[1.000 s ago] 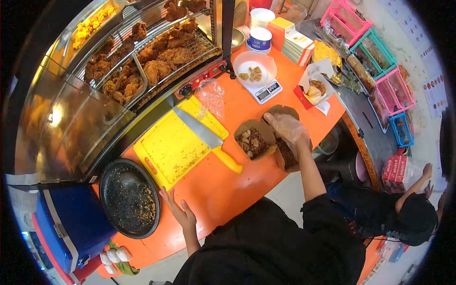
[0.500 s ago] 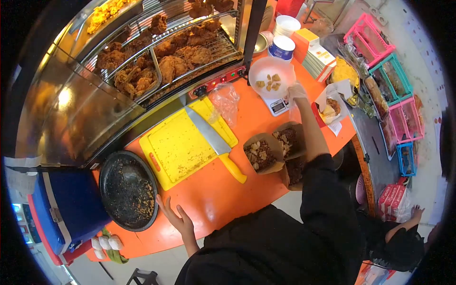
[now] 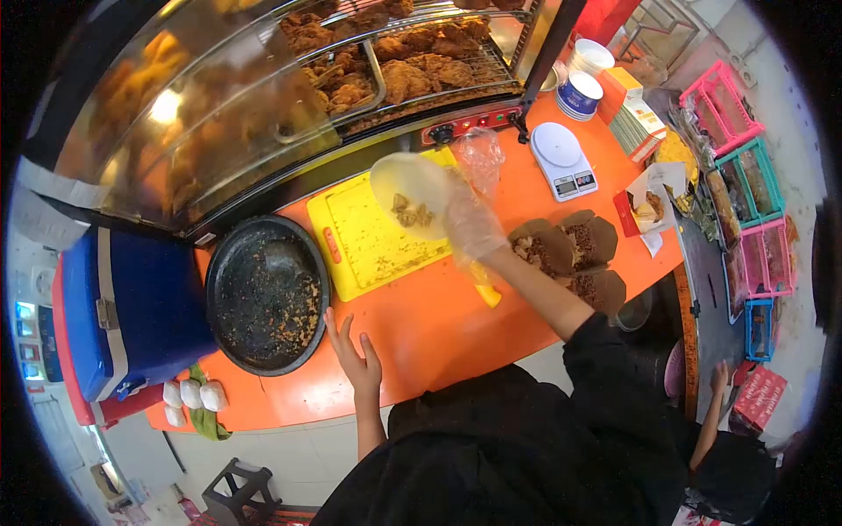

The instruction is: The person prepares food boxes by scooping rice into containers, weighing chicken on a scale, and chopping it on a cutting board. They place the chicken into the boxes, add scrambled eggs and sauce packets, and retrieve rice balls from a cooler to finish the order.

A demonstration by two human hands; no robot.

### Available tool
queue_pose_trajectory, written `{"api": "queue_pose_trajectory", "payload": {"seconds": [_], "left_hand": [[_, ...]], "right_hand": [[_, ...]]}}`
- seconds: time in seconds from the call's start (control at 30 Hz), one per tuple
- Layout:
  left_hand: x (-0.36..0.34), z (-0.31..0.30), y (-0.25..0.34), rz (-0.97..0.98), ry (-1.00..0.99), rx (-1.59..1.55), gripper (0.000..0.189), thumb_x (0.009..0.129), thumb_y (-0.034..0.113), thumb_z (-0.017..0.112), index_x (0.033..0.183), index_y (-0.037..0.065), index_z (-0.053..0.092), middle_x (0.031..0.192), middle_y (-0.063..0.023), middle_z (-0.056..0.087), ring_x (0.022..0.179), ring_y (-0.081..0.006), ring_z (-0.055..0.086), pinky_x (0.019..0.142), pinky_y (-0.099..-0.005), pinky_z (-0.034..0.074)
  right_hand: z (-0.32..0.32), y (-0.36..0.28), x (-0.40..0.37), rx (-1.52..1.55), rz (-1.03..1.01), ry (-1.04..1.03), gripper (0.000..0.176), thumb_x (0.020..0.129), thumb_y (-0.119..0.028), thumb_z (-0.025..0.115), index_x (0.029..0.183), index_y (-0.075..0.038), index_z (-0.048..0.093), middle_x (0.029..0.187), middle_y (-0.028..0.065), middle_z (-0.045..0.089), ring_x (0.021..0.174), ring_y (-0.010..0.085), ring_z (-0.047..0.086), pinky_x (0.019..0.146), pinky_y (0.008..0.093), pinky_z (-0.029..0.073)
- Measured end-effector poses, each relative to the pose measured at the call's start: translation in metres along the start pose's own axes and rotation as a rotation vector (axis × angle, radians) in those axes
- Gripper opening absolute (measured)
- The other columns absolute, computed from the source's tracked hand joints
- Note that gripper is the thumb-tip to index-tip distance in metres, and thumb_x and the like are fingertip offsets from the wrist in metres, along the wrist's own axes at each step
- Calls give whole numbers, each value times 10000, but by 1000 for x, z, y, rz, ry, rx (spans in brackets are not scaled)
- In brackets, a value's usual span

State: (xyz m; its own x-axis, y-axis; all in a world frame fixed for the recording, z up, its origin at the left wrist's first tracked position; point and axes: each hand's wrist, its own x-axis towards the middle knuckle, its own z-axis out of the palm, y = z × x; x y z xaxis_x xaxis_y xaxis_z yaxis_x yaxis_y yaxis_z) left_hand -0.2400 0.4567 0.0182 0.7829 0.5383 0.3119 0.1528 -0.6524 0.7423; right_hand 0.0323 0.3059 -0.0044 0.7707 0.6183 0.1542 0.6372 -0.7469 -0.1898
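Observation:
My right hand (image 3: 474, 223), in a clear plastic glove, grips the rim of a white bowl (image 3: 386, 181). Several small brown pieces (image 3: 410, 211) of food lie in the bowl, which is held tilted above a yellow cutting board (image 3: 351, 267). Partly hidden under that arm is a knife, its yellow handle (image 3: 488, 296) poking out. My left hand (image 3: 358, 358) is bare, fingers spread, holding nothing beside a round black dish (image 3: 254, 289) with crumbs in it. Open brown paper boxes (image 3: 605, 294) of dark food stand right of my right forearm.
A white kitchen scale (image 3: 561, 153) stands at the back, near a crumpled plastic bag (image 3: 478, 158). Behind is a glass warmer (image 3: 438, 74) with fried chicken. Paper bowls (image 3: 579, 92) and a red food box (image 3: 627, 213) are at right. A blue cooler (image 3: 149, 302) sits left; another person's arm (image 3: 709, 421) shows at lower right.
My right hand has lifted the bowl off the scale and carried it left over the cutting board. My left hand stays open near the black dish. The view has shifted.

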Motion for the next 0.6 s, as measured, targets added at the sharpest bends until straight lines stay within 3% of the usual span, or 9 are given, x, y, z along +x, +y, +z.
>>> {"api": "queue_pose_trajectory", "payload": {"seconds": [0.03, 0.07, 0.13, 0.23, 0.33, 0.37, 0.43, 0.53, 0.6], "left_hand": [[-4, -2, -3, -12, 10, -2, 327, 911, 120, 456, 1207, -20, 457, 1443, -228, 245, 1358, -397, 175, 1081, -483, 180], [-6, -6, -5, -20, 17, -8, 327, 911, 120, 456, 1207, -20, 457, 1443, -228, 245, 1358, -397, 175, 1081, -483, 180], [-11, -11, -8, -31, 48, -10, 323, 910, 104, 453, 1210, -15, 457, 1442, -225, 248, 1353, -397, 188, 1081, -483, 185], [-16, -17, -16, -46, 70, 26, 320, 907, 91, 451, 1211, -12, 455, 1440, -226, 249, 1348, -398, 201, 1080, -483, 190], [-17, -18, -19, -61, 98, 48, 322, 911, 96, 445, 1214, -11, 450, 1438, -225, 254, 1343, -394, 215, 1081, -481, 191], [-16, -18, -20, -64, 107, 59, 323, 912, 98, 442, 1216, -10, 448, 1436, -225, 257, 1341, -393, 222, 1081, -481, 192], [-15, -18, -19, -28, 101, 94, 322, 915, 108, 442, 1216, -7, 447, 1433, -226, 265, 1337, -392, 231, 1081, -480, 192], [-15, -14, -5, -105, 130, 59, 322, 924, 137, 447, 1212, -8, 446, 1429, -226, 270, 1333, -392, 237, 1079, -485, 196], [-19, -9, -5, -94, 112, 88, 320, 927, 141, 445, 1211, -8, 445, 1430, -225, 269, 1334, -389, 237, 1079, -482, 199]], "right_hand": [[3, -14, 0, -129, -66, 62, 493, 785, -117, 508, 1193, 154, 446, 1190, 180, 548, 913, 219, 582, 760, 244, 484], [-25, -33, -5, -413, -203, 113, 535, 782, -112, 498, 1264, 95, 392, 1159, 176, 566, 875, 203, 599, 752, 284, 488], [-64, -54, -8, -706, -350, 160, 594, 779, -108, 489, 1335, 35, 339, 1128, 171, 583, 836, 188, 616, 744, 324, 491], [-77, -60, -9, -697, -449, 32, 601, 794, -97, 472, 1352, 59, 313, 1217, 200, 537, 904, 221, 614, 808, 321, 480], [-69, -42, -7, -464, -298, -29, 595, 797, -103, 472, 1346, 69, 317, 1208, 213, 539, 948, 263, 601, 931, 335, 425], [-76, -29, -4, -581, -316, 155, 544, 794, -111, 480, 1302, 58, 381, 1243, 235, 506, 898, 222, 604, 807, 311, 455], [-97, 8, -9, -466, -108, 188, 512, 801, -128, 483, 1278, 41, 399, 1210, 224, 522, 897, 230, 606, 800, 321, 459], [-119, 111, -9, -211, 381, -84, 466, 812, -155, 487, 1241, 16, 427, 1160, 209, 546, 895, 244, 608, 790, 335, 465], [-112, 197, -8, -129, 534, -269, 435, 819, -173, 490, 1217, -1, 445, 1127, 198, 562, 894, 253, 610, 784, 345, 469]]}}
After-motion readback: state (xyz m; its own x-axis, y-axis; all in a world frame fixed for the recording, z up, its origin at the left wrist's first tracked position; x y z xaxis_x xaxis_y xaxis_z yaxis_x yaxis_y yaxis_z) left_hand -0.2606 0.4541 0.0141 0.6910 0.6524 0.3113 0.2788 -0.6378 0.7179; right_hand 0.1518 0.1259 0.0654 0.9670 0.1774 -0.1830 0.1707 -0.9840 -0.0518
